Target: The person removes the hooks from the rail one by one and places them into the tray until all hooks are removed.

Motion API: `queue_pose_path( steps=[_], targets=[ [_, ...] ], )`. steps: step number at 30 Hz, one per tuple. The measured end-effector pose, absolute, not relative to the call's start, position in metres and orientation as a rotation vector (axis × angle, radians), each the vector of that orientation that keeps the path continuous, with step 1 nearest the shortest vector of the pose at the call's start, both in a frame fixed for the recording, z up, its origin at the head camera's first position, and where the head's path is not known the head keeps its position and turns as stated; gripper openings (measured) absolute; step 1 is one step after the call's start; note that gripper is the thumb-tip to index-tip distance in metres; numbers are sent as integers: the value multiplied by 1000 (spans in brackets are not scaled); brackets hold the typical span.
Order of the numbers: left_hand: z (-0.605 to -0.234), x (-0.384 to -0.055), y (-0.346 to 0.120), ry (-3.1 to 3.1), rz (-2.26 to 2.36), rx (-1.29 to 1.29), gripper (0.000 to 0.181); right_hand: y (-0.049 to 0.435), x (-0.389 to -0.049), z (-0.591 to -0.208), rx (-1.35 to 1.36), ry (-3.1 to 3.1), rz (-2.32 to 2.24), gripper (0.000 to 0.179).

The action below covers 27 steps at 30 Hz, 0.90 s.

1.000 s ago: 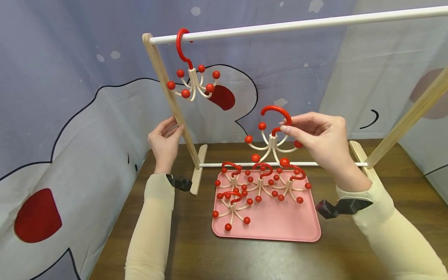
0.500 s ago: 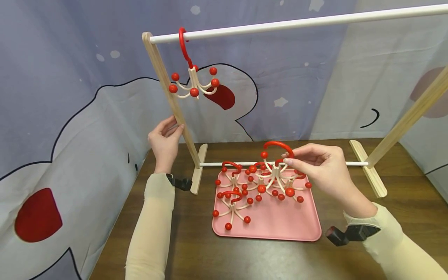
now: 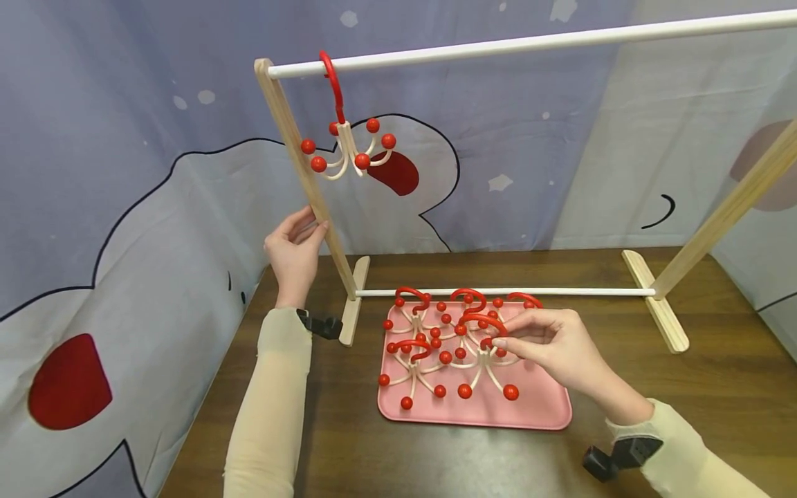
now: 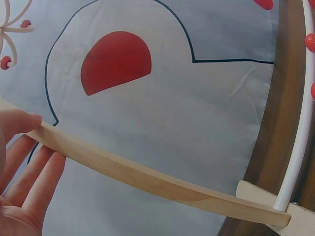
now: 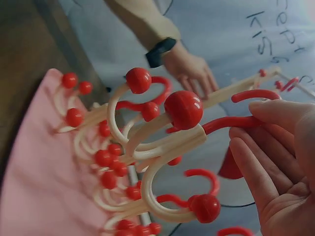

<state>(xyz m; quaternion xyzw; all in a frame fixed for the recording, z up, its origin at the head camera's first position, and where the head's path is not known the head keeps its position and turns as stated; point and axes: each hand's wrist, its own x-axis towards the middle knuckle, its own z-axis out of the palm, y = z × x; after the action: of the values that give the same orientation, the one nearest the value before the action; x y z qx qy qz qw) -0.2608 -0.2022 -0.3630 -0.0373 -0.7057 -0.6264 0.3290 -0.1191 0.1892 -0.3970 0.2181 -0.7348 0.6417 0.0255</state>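
My right hand (image 3: 554, 342) pinches the red hook of a cream multi-arm hanger (image 3: 484, 360), whose curved arms end in red balls. In the right wrist view, thumb and fingers (image 5: 256, 169) hold the hook with the arms spread away from the palm. The hanger is low over the pink tray (image 3: 473, 416), overlapping other hangers behind it. My left hand (image 3: 294, 252) grips the left wooden upright (image 3: 314, 190) of a rack between thumb and fingers, as the left wrist view also shows. A matching hanger (image 3: 345, 138) hangs from the rack's white top bar (image 3: 498, 47) near its left end.
Several like hangers stand on the tray, one of them a front-left hanger (image 3: 414, 370). Behind the tray runs the white lower bar (image 3: 585, 292) of the rack. The right upright (image 3: 722, 214) slants up at the right. A patterned curtain (image 3: 187, 207) backs the wooden table (image 3: 349, 443).
My right hand has lowered the held hanger from in front of the curtain to the tray. The hanging one has turned on the bar. My left hand keeps its place on the upright.
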Motion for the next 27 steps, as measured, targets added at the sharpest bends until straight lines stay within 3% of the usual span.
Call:
queue_pose_path(
  steps=[10,27],
  targets=[
    [-362,-261,-201,-1848,-1629,-96,32,186,-115,-432,679,-2266,2106,14],
    [-363,-260,-201,-1839,-1644,-94,34,186,-116,-455,581,-2391,2076,17]
  ],
)
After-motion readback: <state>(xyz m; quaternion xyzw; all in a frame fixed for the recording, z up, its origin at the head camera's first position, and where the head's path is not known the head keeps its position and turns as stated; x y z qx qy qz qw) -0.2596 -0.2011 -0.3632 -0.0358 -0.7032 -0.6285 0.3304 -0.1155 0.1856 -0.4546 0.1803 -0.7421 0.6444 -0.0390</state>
